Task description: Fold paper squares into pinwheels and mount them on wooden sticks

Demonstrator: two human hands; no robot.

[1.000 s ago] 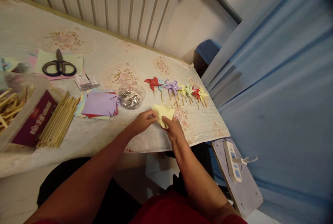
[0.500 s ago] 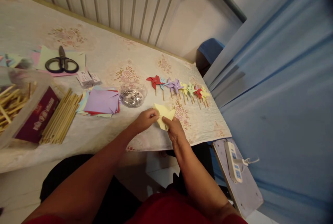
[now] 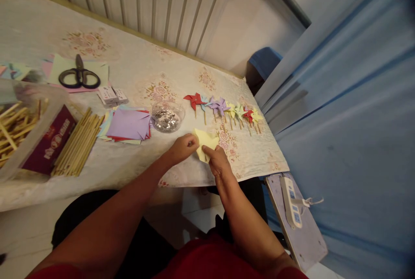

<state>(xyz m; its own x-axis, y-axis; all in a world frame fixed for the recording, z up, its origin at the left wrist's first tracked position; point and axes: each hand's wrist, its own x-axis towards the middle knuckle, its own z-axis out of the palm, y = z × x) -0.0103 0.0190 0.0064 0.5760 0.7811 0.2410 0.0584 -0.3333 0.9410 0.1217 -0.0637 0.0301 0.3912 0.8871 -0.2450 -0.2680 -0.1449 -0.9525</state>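
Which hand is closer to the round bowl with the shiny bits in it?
The left. Your left hand is just to the near right of the bowl; your right hand is farther right, holding the yellow paper.

Overall: indoor lt., warm cast, med.-dim; source can't be told
Tablecloth (image 3: 136, 69): fairly bright mid, duller twd. lower L
Yellow paper (image 3: 209, 138): pale, surface detail soft
Pins (image 3: 170, 122): tiny bright glints, shapes merge
Purple label (image 3: 51, 141): lettering too soft to read
Radiator (image 3: 142, 2): dk. bands betw. slats, lines lean (wide-angle)
Forearms (image 3: 106, 222): stretched lg. twd. bottom edge
Floor (image 3: 194, 218): deep shadow under table, paler patch w/in
Curtain (image 3: 343, 132): dim, shaded folds; top R corner near-blk.
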